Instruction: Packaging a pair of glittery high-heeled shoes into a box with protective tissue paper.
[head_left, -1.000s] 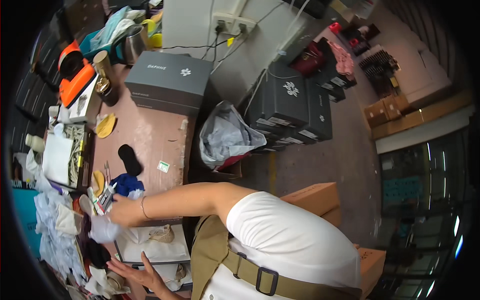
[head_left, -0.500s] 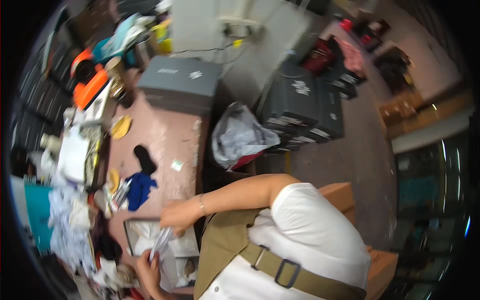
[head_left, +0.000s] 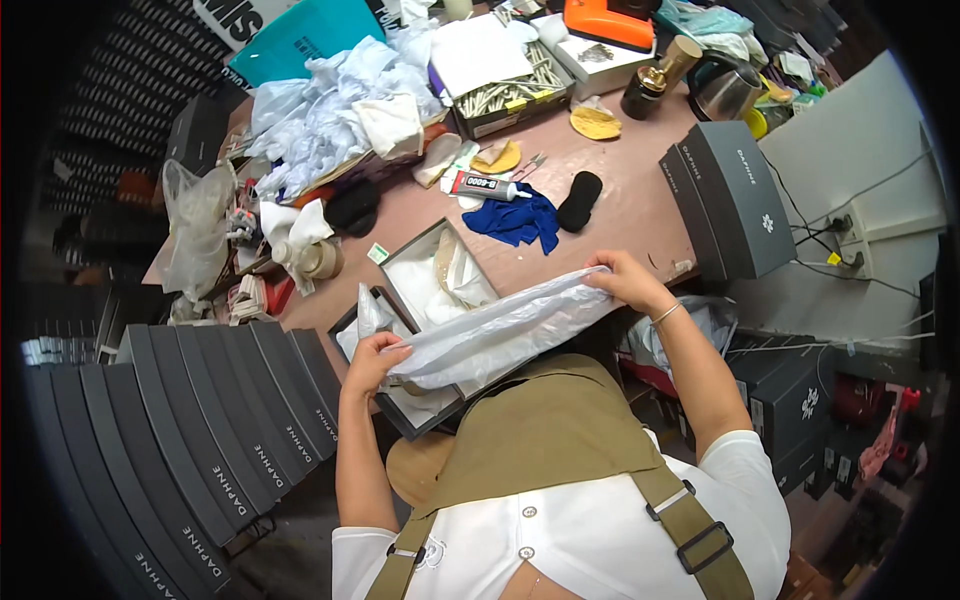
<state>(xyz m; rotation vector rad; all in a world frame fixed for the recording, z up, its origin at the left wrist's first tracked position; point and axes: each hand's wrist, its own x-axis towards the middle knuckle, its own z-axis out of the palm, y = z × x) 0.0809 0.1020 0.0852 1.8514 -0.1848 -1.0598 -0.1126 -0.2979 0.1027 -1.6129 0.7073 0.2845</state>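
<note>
**Two hands, one plastic sheet stretched over an open box**

Two ends of a translucent plastic bag [head_left: 500, 335] are gripped, one by each hand. The left hand [head_left: 375, 358] is closed on the lower-left end, its fingers curled around the crumpled film, just above the near corner of an open shoe box [head_left: 412, 285]. The right hand [head_left: 620, 280] is pinched on the upper-right end, at the near edge of the tabletop [head_left: 630, 215]. The bag is held taut between them, slanting across the near side of the box and over the olive apron [head_left: 550, 430] that is worn by the person.

White tissue paper [head_left: 440, 285] is seen inside the box, which lies on the tabletop beside its grey lid. Just beyond the box a blue cloth [head_left: 515, 222], a glue tube [head_left: 490, 187] and a black insole [head_left: 578, 200] are laid close together. A closed grey box [head_left: 730, 200] is stood near the right hand, at the end of the tabletop. Farther back, a heap of white crumpled paper [head_left: 330, 110], a tray of small metal parts [head_left: 505, 90], a yellow insole [head_left: 595, 123] and an orange object [head_left: 610, 20] are spread about. To the left of the person, a row of dark grey shoe boxes [head_left: 200, 420] is stacked on edge, well apart from the hands.
</note>
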